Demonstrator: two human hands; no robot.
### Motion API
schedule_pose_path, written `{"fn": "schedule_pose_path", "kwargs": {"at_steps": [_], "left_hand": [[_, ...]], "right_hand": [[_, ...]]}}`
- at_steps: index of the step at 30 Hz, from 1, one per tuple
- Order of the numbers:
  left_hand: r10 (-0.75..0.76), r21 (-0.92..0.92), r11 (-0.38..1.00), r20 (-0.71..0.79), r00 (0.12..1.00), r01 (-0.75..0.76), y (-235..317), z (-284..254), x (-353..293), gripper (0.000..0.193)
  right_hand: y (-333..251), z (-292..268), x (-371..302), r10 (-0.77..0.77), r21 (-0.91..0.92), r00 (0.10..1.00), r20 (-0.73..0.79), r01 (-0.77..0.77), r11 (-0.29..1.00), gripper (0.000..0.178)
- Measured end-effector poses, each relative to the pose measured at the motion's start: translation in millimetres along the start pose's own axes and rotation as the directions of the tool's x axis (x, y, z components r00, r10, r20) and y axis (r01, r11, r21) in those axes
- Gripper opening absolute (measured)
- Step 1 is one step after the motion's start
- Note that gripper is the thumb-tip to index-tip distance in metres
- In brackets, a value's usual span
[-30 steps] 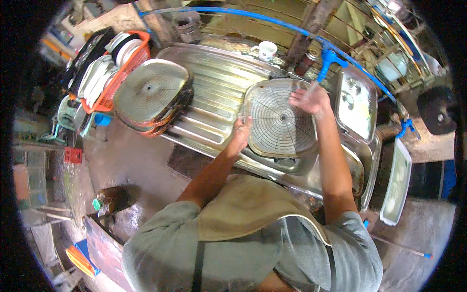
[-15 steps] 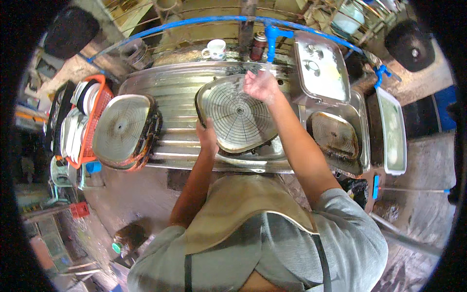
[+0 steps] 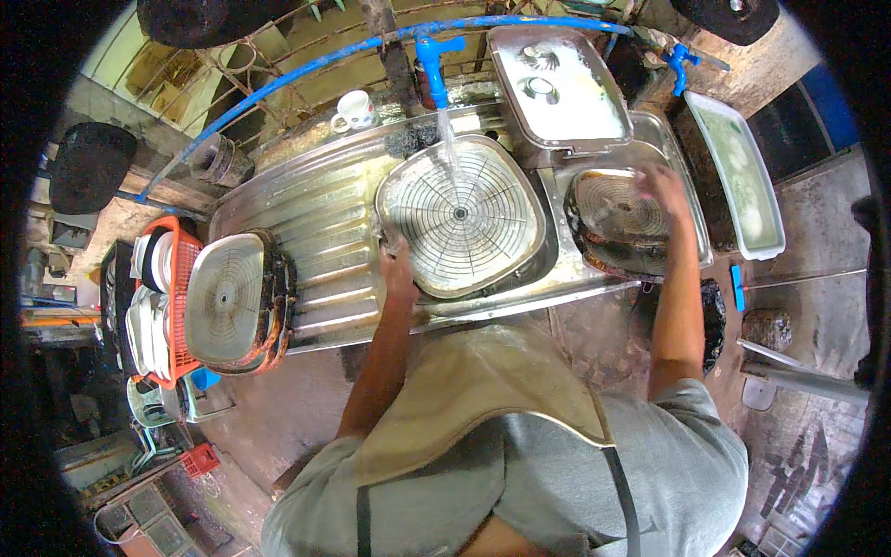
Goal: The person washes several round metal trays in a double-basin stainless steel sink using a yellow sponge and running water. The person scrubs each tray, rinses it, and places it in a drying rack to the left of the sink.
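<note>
In the head view, a ringed grill plate [image 3: 461, 218] sat beneath the blue tap [image 3: 429, 67], the left hand [image 3: 397, 267] curled on its rim. Right of the tap, the blurred right hand [image 3: 661, 192] was at stacked plates [image 3: 614, 212]; its openness or hold I couldn't tell.

Saw a mug [image 3: 359, 109] upright on a ledge [image 3: 306, 137], well to the right of a grey bucket [image 3: 221, 160]. Noticed white plates [image 3: 147, 320] propped on edge in an orange basket [image 3: 188, 295], with a chair [image 3: 151, 402] and a red crate [image 3: 199, 459] below. Made out a blue-headed pole [image 3: 738, 288] on the floor [image 3: 812, 320] at the right, near a black bag [image 3: 714, 325].
</note>
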State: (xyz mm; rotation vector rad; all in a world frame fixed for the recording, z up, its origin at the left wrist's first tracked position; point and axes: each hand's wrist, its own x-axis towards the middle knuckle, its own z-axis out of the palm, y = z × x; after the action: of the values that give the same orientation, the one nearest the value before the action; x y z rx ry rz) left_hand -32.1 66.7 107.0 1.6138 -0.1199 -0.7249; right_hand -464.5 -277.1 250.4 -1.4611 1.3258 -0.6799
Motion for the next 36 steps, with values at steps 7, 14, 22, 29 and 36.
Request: {"fn": "schedule_pose_path", "kwargs": {"at_steps": [7, 14, 22, 29, 36], "left_hand": [[0.551, 0.384, 0.731, 0.158, 0.820, -0.565, 128, -12, 2, 0.036], [0.840, 0.645, 0.445, -0.060, 0.539, -0.622, 249, -78, -18, 0.037], [0.213, -0.182, 0.902, -0.598, 0.772, -0.390, 222, -298, -11, 0.046], [0.053, -0.274, 0.876, -0.762, 0.645, -0.396, 151, -440, -35, 0.039], [0.102, 0.113, 0.992, -0.470, 0.877, -0.055, 146, -303, -137, 0.061]], "right_hand": [[208, -72, 45, 0.050, -0.932, 0.970, -0.236, -0.241, 0.270, 0.046], [236, -191, 103, 0.128, -0.483, 0.862, -0.491, -0.391, 0.783, 0.040], [189, -209, 46, -0.058, -0.471, 0.899, -0.434, -0.171, 0.866, 0.030], [108, -220, -93, 0.128, 0.071, 0.991, -0.023, -0.126, 0.989, 0.049], [-30, -20, -188, 0.387, 0.130, 0.917, -0.094, -0.374, 0.918, 0.046]]}}
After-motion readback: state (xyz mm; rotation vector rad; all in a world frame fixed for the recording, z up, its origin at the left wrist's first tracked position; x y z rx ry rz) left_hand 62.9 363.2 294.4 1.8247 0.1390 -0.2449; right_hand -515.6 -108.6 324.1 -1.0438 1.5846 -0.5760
